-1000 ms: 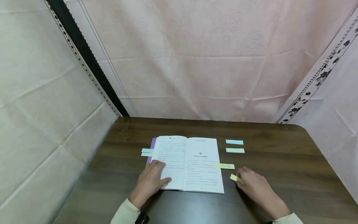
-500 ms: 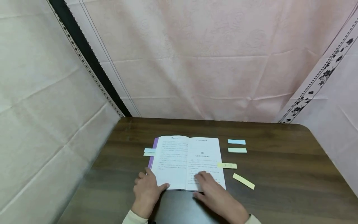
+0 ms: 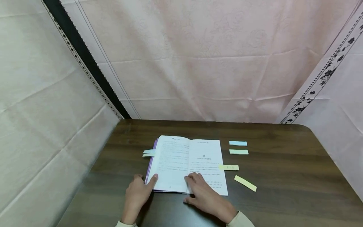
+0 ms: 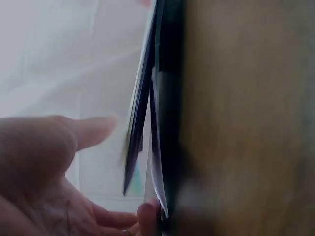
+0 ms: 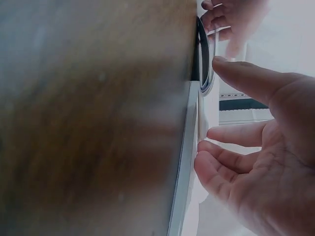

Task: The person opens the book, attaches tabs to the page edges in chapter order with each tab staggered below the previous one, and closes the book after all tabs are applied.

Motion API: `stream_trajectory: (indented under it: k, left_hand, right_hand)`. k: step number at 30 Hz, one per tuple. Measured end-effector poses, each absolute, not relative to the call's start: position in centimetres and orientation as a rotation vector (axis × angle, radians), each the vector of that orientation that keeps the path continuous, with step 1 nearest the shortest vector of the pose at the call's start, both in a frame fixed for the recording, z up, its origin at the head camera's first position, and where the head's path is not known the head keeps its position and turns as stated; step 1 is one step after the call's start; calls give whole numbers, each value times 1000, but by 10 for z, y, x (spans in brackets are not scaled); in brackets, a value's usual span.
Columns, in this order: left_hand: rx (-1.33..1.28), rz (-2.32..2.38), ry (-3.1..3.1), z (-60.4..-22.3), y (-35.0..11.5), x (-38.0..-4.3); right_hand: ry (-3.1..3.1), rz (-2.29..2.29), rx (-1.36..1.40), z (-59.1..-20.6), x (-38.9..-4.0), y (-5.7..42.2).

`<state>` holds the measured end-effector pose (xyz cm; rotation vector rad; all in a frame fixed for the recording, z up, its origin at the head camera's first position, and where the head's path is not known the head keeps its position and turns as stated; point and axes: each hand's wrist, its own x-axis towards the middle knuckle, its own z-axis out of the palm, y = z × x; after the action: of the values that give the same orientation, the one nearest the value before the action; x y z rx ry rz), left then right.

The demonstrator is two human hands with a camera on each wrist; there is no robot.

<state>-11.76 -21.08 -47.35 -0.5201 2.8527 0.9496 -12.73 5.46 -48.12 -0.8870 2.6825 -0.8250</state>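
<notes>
An open book (image 3: 173,160) with a purple cover edge lies on the table, its left side raised and bowed. My left hand (image 3: 138,192) is at the lower left edge, with the thumb over the left page and the fingers at the cover side. In the left wrist view, the book's edge (image 4: 138,123) stands between thumb and fingers, and its layers are parted. Fingertips of my right hand (image 3: 205,197) press the right page near the fold; the thumb is below the book's lower edge. A yellow sticky tab (image 3: 229,167) sticks out from the right page.
Right of the book lie a blue sticky tab (image 3: 238,143), a green one (image 3: 238,152) and a slanted yellow one (image 3: 245,183). Pale blue and green tabs (image 3: 148,153) jut from the left edge. Cloth curtains (image 3: 198,63) enclose the wooden table (image 3: 283,176).
My right hand let go of the slanted yellow tab and moved left onto the right page. My left hand shifted down to the book's left edge, and that side has risen.
</notes>
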Motion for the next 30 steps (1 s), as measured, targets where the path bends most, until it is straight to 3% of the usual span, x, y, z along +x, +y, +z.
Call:
stream_trajectory:
  k: [6,10,15,18,24,30]
  left_hand:
    - [-372,1277,2817,-474,-222,-123]
    - [-211,1517,2897,-445,-201,-115]
    - [409,1789,2763,-426,-149,-118]
    - [606,1622,2655,-430,-120,-129]
    - [660,1204,2583,-452,-90,-149]
    - [722,961,2588,-467,-82,-155]
  right_hand:
    - [2592,-1021,-790,-484,-128,66]
    - [2469,-1265,-720,-479,-125,71]
    - [2282,-1610,-647,-457,-120,70]
    - [2308,-1743,-498,-443,-118,78]
    - [2342,-1858,-153,-443,-120,112]
    - [2503,-1618,32,-458,-115,141]
